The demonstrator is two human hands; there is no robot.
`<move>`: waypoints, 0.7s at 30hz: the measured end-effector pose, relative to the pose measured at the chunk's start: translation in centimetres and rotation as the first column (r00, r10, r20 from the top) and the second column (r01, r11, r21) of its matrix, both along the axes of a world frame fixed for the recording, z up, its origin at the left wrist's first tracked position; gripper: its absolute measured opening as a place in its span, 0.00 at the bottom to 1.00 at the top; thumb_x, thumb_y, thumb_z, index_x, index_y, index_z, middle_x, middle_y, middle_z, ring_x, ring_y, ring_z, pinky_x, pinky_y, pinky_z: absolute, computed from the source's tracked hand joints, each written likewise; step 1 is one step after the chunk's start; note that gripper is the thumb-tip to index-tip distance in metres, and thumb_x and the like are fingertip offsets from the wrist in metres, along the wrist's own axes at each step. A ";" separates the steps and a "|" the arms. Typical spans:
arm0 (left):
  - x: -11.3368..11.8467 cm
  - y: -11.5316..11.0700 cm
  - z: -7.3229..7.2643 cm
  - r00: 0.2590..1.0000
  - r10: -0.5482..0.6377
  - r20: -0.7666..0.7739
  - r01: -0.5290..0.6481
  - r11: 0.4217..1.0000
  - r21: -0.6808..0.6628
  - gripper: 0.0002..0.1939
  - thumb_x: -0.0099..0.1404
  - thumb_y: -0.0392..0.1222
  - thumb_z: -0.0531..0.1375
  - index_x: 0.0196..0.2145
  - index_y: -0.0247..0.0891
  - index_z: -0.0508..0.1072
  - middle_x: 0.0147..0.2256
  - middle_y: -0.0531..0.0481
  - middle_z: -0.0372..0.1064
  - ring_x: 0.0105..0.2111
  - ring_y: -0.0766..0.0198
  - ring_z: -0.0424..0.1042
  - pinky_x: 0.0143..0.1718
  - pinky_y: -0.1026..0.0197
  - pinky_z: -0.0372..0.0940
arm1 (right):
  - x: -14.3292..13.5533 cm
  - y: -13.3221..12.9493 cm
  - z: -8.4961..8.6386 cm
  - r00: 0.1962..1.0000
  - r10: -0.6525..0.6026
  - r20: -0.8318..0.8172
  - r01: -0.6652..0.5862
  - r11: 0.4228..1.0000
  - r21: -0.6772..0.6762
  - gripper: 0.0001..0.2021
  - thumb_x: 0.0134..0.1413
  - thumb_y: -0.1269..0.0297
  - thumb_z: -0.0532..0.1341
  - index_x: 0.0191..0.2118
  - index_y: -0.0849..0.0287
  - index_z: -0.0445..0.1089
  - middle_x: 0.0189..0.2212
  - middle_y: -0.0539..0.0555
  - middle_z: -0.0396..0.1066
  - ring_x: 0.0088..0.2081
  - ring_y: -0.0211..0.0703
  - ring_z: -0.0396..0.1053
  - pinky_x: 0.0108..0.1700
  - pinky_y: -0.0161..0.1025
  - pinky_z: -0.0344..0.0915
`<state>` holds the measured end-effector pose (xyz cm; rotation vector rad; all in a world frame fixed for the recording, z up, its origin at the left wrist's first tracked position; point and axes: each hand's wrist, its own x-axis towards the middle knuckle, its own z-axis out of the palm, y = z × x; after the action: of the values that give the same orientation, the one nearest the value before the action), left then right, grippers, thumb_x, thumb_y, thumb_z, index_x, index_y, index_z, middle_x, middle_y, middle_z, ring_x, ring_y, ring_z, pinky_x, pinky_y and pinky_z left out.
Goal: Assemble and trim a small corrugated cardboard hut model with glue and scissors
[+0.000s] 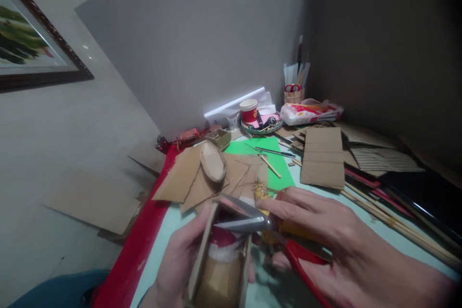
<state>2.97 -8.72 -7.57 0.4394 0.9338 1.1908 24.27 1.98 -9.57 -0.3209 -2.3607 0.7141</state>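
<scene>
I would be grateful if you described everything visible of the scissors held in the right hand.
The scissors have red handles that look like plastic and two silvery, metal-looking blades meeting at a pivot. They are held in the right hand, which partly hides the handles. The blades stand open, tips pointing toward the left of the picture, over the open cardboard box in the left hand. Whether the blades touch the box is unclear.

The scissors (266,223) in the right hand (325,231) show shiny metal blades (241,224) and smooth red plastic-looking handles (302,257); the box (201,262) in the left hand (177,251) is matt cardboard. Beyond the right hand, a green sheet (284,179) looks like matt paper.
</scene>
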 end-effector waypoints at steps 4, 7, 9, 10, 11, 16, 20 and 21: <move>-0.3 0.2 -0.5 1.000 -0.016 -0.016 0.016 1.000 0.004 0.24 0.68 0.58 0.61 0.48 0.35 0.80 0.36 0.39 0.82 0.26 0.54 0.79 0.28 0.58 0.71 | -0.1 0.2 -0.1 1.000 0.000 -0.018 0.000 1.000 0.012 0.20 0.57 0.75 0.61 0.54 0.54 0.73 0.37 0.55 0.73 0.34 0.46 0.71 0.35 0.40 0.70; -0.3 0.3 -1.0 0.998 0.003 -0.068 0.000 0.999 0.043 0.25 0.69 0.58 0.59 0.43 0.32 0.82 0.36 0.37 0.81 0.25 0.57 0.78 0.26 0.60 0.71 | -0.2 0.3 0.0 0.998 -0.036 -0.057 0.036 0.999 0.003 0.21 0.55 0.74 0.63 0.54 0.52 0.76 0.34 0.55 0.75 0.32 0.47 0.72 0.33 0.39 0.70; -0.1 0.4 -1.2 0.995 0.031 -0.099 -0.025 0.997 0.067 0.26 0.71 0.58 0.56 0.43 0.30 0.81 0.37 0.36 0.81 0.24 0.58 0.77 0.24 0.61 0.70 | -0.2 0.3 0.0 0.994 -0.050 -0.093 0.051 0.999 0.008 0.22 0.55 0.74 0.63 0.54 0.51 0.77 0.33 0.54 0.76 0.30 0.46 0.73 0.32 0.39 0.70; -0.1 0.5 -1.3 0.994 0.038 -0.106 -0.031 0.997 0.064 0.27 0.71 0.58 0.55 0.43 0.29 0.81 0.37 0.35 0.81 0.24 0.59 0.76 0.24 0.61 0.69 | -0.2 0.2 0.0 0.993 -0.053 -0.102 0.055 0.998 0.013 0.21 0.55 0.74 0.63 0.54 0.51 0.77 0.32 0.54 0.76 0.30 0.46 0.73 0.32 0.38 0.70; 0.0 0.5 -1.3 0.993 0.039 -0.112 -0.033 0.998 0.057 0.28 0.72 0.58 0.54 0.44 0.28 0.81 0.37 0.34 0.81 0.23 0.59 0.76 0.23 0.61 0.69 | -0.2 0.2 0.0 0.993 -0.053 -0.106 0.055 0.998 0.020 0.20 0.56 0.73 0.63 0.53 0.51 0.77 0.31 0.54 0.77 0.29 0.45 0.73 0.31 0.38 0.70; 0.1 0.7 -1.5 0.995 0.043 -0.094 -0.041 0.999 0.020 0.30 0.72 0.58 0.53 0.40 0.26 0.82 0.35 0.33 0.81 0.22 0.60 0.76 0.24 0.62 0.69 | -0.2 0.2 -0.1 0.995 -0.057 -0.077 0.063 0.995 0.081 0.14 0.60 0.72 0.59 0.48 0.55 0.77 0.29 0.54 0.76 0.27 0.43 0.74 0.29 0.36 0.70; 0.1 0.7 -1.9 0.996 0.070 -0.054 -0.067 0.996 0.053 0.25 0.71 0.56 0.55 0.38 0.30 0.82 0.34 0.36 0.82 0.22 0.56 0.78 0.23 0.61 0.69 | -0.1 0.4 -0.1 0.999 -0.035 -0.040 0.038 0.996 0.079 0.13 0.57 0.76 0.56 0.42 0.55 0.75 0.30 0.52 0.77 0.28 0.41 0.75 0.30 0.34 0.70; 0.1 0.7 -1.9 0.997 0.065 -0.042 -0.063 0.997 0.052 0.25 0.71 0.55 0.55 0.39 0.30 0.82 0.34 0.36 0.82 0.23 0.56 0.79 0.24 0.61 0.70 | 0.0 0.5 -0.1 0.998 -0.048 -0.040 0.051 0.996 0.079 0.13 0.56 0.77 0.56 0.40 0.55 0.75 0.30 0.51 0.76 0.27 0.40 0.74 0.30 0.33 0.70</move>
<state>3.02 -8.05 -9.48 0.4806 0.9633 1.2696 24.30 2.47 -9.67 -0.3266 -2.3298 0.5952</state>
